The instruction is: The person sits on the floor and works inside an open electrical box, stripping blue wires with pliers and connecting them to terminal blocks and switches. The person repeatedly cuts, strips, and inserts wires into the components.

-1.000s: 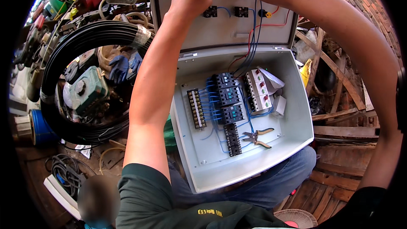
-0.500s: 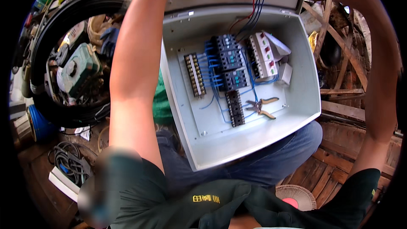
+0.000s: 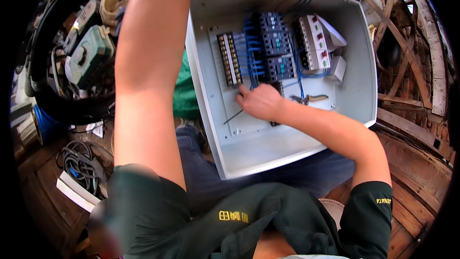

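Observation:
A pale grey electrical enclosure (image 3: 249,165) tilts across my lap. Inside it, my right hand (image 3: 261,101) is closed, its fingertips just below a black terminal strip (image 3: 229,60). A thin dark wire (image 3: 233,116) sticks out from those fingers toward the lower left. Behind my wrist lie hand cutters with tan handles (image 3: 316,98), partly covered, and a black socket base that is mostly hidden. Black contactors (image 3: 275,43) with blue wires and a white breaker row (image 3: 315,43) fill the upper part. My left forearm (image 3: 146,67) reaches past the top edge; the left hand is out of sight.
A big black cable coil (image 3: 48,110) rings a green machine (image 3: 88,57) at left. Bundled cable (image 3: 81,163) lies on the wooden floor below it. Green cloth (image 3: 187,91) touches the box's left side. Wooden slats (image 3: 402,52) stand at right.
My right arm has come down from the upper right into the box, and its hand has closed on the thin wire. The view has shifted, so the box sits higher and farther right.

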The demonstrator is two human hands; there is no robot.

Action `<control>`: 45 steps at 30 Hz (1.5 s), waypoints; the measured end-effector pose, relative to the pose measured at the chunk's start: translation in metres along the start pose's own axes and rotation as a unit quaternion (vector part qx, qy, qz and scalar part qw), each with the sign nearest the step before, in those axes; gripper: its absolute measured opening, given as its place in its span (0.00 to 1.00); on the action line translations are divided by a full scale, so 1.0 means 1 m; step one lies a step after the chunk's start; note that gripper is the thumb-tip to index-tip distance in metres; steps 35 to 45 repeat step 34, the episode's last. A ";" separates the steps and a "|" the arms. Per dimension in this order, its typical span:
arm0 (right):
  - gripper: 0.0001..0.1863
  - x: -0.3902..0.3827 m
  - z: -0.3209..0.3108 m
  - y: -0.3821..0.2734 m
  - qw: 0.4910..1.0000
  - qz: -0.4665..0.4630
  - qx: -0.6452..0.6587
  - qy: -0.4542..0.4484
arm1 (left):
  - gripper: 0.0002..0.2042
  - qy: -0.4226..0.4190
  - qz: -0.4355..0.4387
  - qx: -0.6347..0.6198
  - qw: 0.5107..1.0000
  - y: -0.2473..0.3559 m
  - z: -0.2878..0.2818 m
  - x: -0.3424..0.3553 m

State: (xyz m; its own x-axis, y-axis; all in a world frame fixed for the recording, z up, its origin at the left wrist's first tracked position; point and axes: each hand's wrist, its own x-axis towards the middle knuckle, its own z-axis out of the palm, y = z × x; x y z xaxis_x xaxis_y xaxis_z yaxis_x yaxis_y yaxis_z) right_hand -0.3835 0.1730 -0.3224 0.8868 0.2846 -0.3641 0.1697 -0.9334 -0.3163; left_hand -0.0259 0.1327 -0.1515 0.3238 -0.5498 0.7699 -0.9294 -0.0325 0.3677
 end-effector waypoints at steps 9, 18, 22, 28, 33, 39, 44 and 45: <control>0.06 -0.003 -0.018 -0.007 0.997 -0.065 0.035 0.009 | 0.26 -0.038 -0.063 -0.048 0.996 0.011 -0.028 0.022; 0.11 -0.053 -0.206 0.062 0.909 0.115 0.321 0.241 | 0.27 0.045 -0.024 -0.011 0.999 -0.003 -0.045 0.069; 0.11 -0.025 -0.339 0.115 0.823 0.062 0.316 0.468 | 0.27 -0.045 -0.056 0.021 0.997 -0.004 -0.034 0.099; 0.10 0.056 -0.431 0.129 0.808 0.090 0.067 0.578 | 0.23 0.031 -0.084 0.053 0.995 -0.002 -0.009 0.097; 0.12 0.064 -0.440 0.132 0.831 0.156 0.059 0.531 | 0.22 0.067 -0.110 0.092 0.987 0.004 -0.005 0.096; 0.13 0.063 -0.440 0.132 0.828 0.158 0.060 0.535 | 0.22 0.056 -0.125 0.083 0.987 0.005 -0.006 0.097; 0.13 0.063 -0.440 0.132 0.828 0.158 0.060 0.535 | 0.22 0.056 -0.125 0.083 0.987 0.005 -0.006 0.097; 0.13 0.063 -0.440 0.132 0.828 0.158 0.060 0.535 | 0.22 0.056 -0.125 0.083 0.987 0.005 -0.006 0.097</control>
